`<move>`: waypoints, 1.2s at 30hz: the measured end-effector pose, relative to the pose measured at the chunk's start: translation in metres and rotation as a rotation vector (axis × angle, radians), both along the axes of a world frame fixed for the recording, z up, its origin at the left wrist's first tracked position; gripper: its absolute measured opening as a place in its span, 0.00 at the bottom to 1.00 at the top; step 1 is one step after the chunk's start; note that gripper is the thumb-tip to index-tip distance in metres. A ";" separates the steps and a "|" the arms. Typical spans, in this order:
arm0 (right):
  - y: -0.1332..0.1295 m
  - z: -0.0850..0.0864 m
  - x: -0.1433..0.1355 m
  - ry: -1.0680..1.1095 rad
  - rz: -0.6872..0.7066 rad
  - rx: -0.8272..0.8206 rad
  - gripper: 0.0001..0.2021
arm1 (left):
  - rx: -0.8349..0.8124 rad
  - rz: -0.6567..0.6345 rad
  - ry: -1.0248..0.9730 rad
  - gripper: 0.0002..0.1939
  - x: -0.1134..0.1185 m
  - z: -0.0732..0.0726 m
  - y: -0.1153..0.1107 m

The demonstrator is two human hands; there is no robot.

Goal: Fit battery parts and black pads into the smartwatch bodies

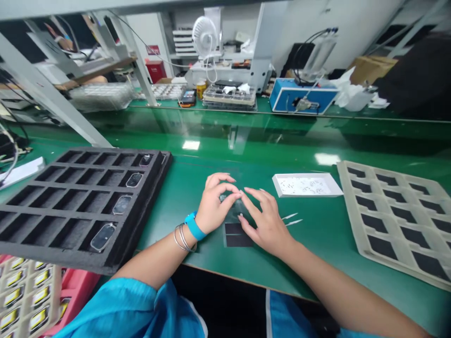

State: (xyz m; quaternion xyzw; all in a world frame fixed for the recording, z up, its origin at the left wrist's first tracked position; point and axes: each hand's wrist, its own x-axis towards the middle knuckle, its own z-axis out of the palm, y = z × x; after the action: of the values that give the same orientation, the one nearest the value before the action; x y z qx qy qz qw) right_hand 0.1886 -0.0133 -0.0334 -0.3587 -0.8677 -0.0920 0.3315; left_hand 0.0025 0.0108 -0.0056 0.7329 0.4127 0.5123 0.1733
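Both hands [243, 206] meet, fingertips [238, 193] seemingly touching.

Foam tray [84, 190] at left of worktop [197, 188]; shallow box [306, 185] right of centre; pocketed tray [398, 220] far right.

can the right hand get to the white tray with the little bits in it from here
Probably yes: the white tray sits just beyond the right hand, and nothing tall shows between them. The slim pale tools lie flat, nearer the wrist.
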 end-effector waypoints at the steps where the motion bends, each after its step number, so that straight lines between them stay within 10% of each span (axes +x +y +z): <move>1: 0.000 0.000 0.000 -0.002 0.002 -0.002 0.33 | 0.003 -0.001 0.003 0.04 0.000 0.000 0.000; 36: -0.007 0.006 -0.001 -0.301 -0.209 -0.069 0.28 | -0.505 -0.143 -0.027 0.04 -0.016 -0.005 0.020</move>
State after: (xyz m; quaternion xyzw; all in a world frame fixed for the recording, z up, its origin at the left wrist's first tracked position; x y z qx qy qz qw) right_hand 0.1878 -0.0199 -0.0276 -0.4404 -0.8681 -0.1487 0.1740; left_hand -0.0137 0.0310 -0.0106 0.6869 0.4722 0.3890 0.3922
